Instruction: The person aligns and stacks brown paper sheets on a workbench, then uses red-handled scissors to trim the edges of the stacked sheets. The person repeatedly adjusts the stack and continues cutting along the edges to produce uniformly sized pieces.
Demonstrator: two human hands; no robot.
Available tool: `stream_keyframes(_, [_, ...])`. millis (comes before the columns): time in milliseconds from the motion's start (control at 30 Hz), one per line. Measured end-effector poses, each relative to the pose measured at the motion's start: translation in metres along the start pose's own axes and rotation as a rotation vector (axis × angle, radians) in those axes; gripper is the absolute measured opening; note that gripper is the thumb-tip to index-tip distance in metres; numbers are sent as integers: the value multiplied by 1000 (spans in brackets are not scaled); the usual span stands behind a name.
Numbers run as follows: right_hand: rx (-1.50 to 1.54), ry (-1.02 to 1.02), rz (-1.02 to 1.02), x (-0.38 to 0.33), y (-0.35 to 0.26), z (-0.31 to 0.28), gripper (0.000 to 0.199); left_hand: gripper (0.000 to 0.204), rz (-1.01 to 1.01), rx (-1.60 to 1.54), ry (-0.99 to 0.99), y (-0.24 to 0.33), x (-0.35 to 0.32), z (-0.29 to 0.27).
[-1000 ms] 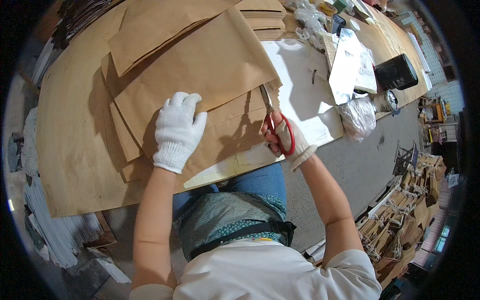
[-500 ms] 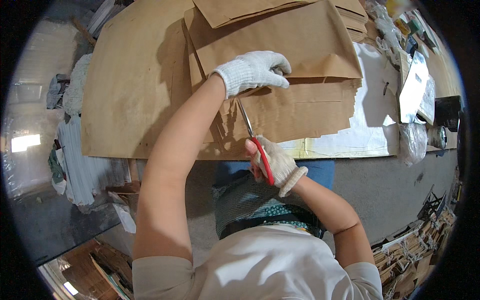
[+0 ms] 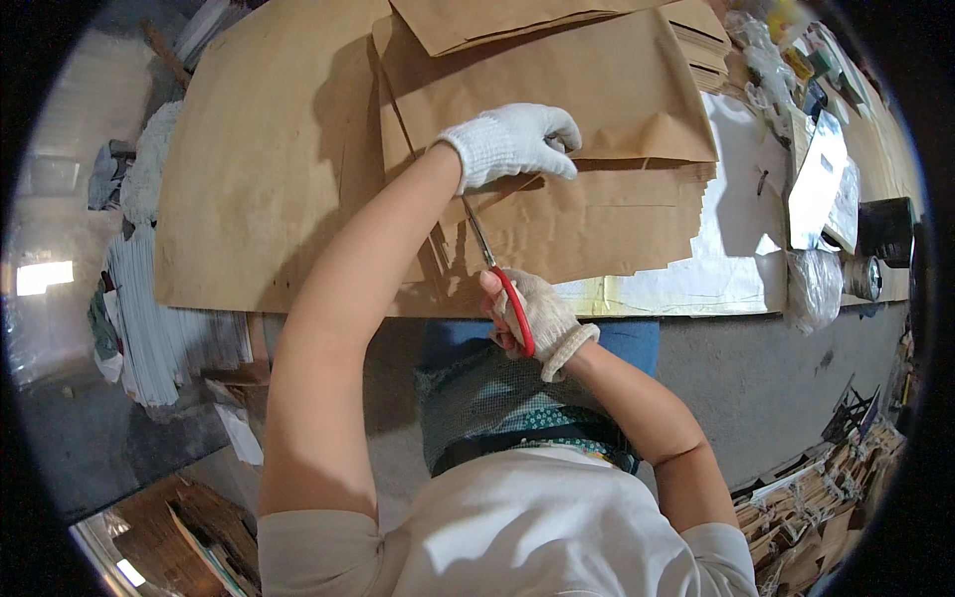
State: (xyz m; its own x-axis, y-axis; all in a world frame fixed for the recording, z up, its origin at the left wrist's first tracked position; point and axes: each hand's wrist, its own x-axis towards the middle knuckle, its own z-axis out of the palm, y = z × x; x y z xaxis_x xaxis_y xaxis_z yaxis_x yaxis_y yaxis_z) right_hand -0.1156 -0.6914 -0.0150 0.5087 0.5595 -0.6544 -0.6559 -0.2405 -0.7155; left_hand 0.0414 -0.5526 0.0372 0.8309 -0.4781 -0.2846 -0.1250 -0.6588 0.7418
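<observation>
Fingers bent, thumb spread apart, and it's the gloved left hand reaching over the big wooden counter, where overlapping brown paper sheets lie directly beneath it, though whether it presses on them can't be told from here! Out to their right a white sheet shows, and down at the near edge comes the gloved right hand, fingers wrapped round the red-handled scissors, blades slanting up over the brown paper toward the left wrist.
</observation>
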Motion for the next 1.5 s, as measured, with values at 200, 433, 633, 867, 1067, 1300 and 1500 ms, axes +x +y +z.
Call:
stream_keyframes(200, [-71, -45, -100, -38, -1, -34, 60, 21, 93, 434, 513, 22, 0, -28])
stream_keyframes(433, [536, -81, -267, -73, -9, -104, 81, 19, 111, 711, 424, 20, -6, 20])
stream_keyframes(633, [620, -86, -79, -67, -13, -124, 102, 42, 7, 596, 417, 34, -5, 65])
stream_keyframes(867, [253, 58, -109, -80, 3, -124, 65, 36, -64, 603, 422, 37, -2, 64])
stream_keyframes(1067, [115, 401, -166, -73, -5, -194, 66, 29, 74, 554, 479, 25, -7, 60])
stream_keyframes(1300, [307, 223, -172, -72, 6, -144, 51, 33, 71, 263, 336, 15, -7, 45])
stream_keyframes(1500, [-138, -131, -132, -29, 12, -34, 61, 45, 67, 109, 9, 0, 8, 6])
